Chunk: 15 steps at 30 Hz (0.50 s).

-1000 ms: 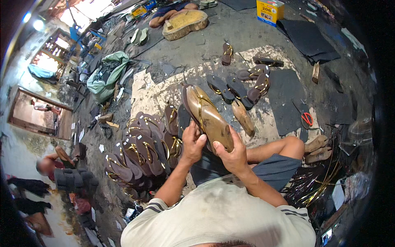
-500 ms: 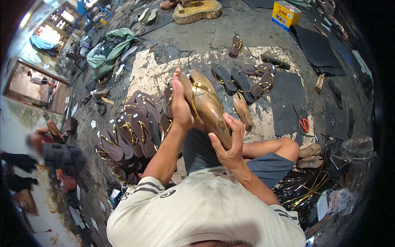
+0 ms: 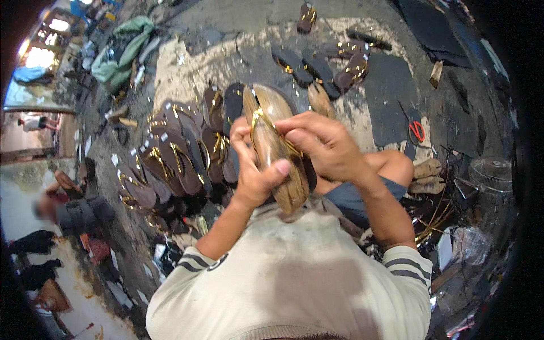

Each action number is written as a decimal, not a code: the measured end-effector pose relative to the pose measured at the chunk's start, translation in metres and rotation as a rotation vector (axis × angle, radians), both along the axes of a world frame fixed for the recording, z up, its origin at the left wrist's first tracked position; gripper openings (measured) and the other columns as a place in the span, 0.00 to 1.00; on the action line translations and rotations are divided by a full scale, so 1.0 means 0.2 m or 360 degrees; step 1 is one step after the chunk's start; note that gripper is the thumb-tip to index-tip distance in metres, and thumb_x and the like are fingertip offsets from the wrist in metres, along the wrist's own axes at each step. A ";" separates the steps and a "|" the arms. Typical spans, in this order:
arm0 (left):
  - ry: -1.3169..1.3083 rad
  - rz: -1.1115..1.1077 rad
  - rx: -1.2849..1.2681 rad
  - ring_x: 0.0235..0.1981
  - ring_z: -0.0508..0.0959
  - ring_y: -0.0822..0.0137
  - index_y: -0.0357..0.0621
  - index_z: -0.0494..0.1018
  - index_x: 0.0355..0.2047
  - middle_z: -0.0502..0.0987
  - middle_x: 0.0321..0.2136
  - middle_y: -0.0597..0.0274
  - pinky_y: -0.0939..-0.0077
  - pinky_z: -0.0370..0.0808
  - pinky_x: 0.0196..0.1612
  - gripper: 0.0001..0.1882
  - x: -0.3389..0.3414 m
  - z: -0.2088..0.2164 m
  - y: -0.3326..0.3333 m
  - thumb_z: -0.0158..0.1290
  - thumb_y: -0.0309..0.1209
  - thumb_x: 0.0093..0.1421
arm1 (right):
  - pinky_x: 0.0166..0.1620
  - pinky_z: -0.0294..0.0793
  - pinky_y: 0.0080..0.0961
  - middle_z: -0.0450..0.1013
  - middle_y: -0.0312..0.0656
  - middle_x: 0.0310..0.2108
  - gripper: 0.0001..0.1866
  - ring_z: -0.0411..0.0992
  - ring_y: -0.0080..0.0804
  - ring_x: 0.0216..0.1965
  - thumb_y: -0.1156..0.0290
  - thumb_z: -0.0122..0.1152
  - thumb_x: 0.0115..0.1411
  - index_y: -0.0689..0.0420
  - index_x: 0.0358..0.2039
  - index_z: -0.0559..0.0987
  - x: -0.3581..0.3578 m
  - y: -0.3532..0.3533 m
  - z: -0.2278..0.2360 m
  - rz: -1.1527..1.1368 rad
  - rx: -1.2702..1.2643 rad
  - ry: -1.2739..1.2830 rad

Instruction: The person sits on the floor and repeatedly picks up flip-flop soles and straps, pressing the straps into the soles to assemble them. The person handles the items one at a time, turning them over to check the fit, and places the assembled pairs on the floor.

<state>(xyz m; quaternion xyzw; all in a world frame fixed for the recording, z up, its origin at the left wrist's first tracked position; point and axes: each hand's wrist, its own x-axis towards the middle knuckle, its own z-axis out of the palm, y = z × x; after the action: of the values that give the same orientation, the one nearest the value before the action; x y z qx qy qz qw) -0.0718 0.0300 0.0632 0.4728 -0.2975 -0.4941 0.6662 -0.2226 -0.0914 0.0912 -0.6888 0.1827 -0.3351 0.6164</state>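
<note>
A wooden shoe last [image 3: 292,190] with a split toe is held upright before my chest, its toe end pointing away. Gold straps [image 3: 259,120] cross over it, and a dark sole edge shows along its right side. My left hand [image 3: 256,175] is closed round the last from the left, thumb across its top. From the right, my right hand [image 3: 331,148] reaches over, its fingers closed at the gold strap; the fingertips are slightly blurred. Just beyond, another wooden last [image 3: 320,101] rests on the ground sheet.
Several brown sandals with gold straps [image 3: 180,164] lie clustered at left. More sandals [image 3: 352,71] lie ahead, beside a black rubber sheet [image 3: 391,102]. Red-handled scissors [image 3: 416,131] are at right, above a pair of wooden lasts [image 3: 426,175] and a caged fan [image 3: 492,175].
The last has turned and come closer to my body. My left hand has shifted from its side to wrap round it, and my right hand has moved from the heel up to the strap.
</note>
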 end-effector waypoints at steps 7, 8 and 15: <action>0.0628 0.0119 0.0107 0.60 0.69 0.51 0.51 0.50 0.65 0.64 0.59 0.50 0.50 0.68 0.64 0.51 -0.12 0.19 0.16 0.62 0.51 0.45 | 0.36 0.66 0.18 0.69 0.31 0.30 0.18 0.64 0.18 0.32 0.56 0.47 0.74 0.58 0.38 0.76 -0.20 0.32 -0.21 0.0269 0.1081 0.0031; 0.0678 0.0156 0.0152 0.60 0.68 0.50 0.52 0.49 0.64 0.63 0.59 0.49 0.50 0.68 0.64 0.51 -0.12 0.19 0.19 0.63 0.50 0.44 | 0.32 0.62 0.15 0.67 0.28 0.27 0.21 0.61 0.15 0.28 0.53 0.45 0.74 0.56 0.34 0.75 -0.18 0.42 -0.18 0.0239 0.1241 0.0091; 0.0714 0.0255 0.0207 0.60 0.67 0.48 0.55 0.47 0.61 0.61 0.57 0.47 0.50 0.69 0.63 0.52 -0.09 0.23 0.21 0.65 0.48 0.40 | 0.21 0.48 0.17 0.55 0.24 0.18 0.21 0.50 0.13 0.18 0.52 0.46 0.74 0.53 0.27 0.70 -0.26 0.52 -0.06 0.0321 0.1856 -0.0147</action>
<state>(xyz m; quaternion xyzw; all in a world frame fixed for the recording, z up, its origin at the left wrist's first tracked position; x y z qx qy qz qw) -0.0902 0.0723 0.1094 0.4154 -0.0714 -0.5505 0.7207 -0.2740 0.0123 0.0792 -0.2352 0.2432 -0.1488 0.9292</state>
